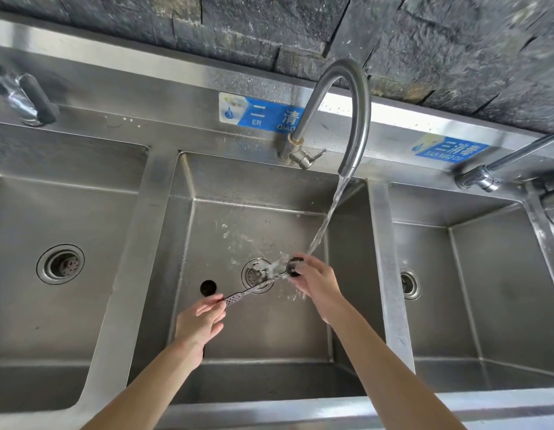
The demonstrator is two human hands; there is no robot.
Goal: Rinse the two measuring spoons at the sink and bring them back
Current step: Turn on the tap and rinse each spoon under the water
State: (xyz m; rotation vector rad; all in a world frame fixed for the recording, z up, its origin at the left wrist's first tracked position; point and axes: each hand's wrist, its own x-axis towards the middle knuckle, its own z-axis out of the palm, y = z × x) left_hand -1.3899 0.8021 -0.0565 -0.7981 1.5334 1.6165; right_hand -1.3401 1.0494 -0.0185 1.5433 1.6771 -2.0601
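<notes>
Over the middle basin, my left hand pinches the perforated grey handle end of a measuring spoon. The spoon slants up to the right, and its black bowl sits under the running water. My right hand curls its fingers round that bowl. A second measuring spoon shows its black round bowl just left of the drain, with a dark strip of handle below my left wrist. My left hand hides its middle, so I cannot tell whether it is held or lies on the basin floor.
A curved faucet pours a stream of water onto the spoon, splashing around the drain. Steel basins lie to the left and right. A second tap stands at the right, under a dark stone wall.
</notes>
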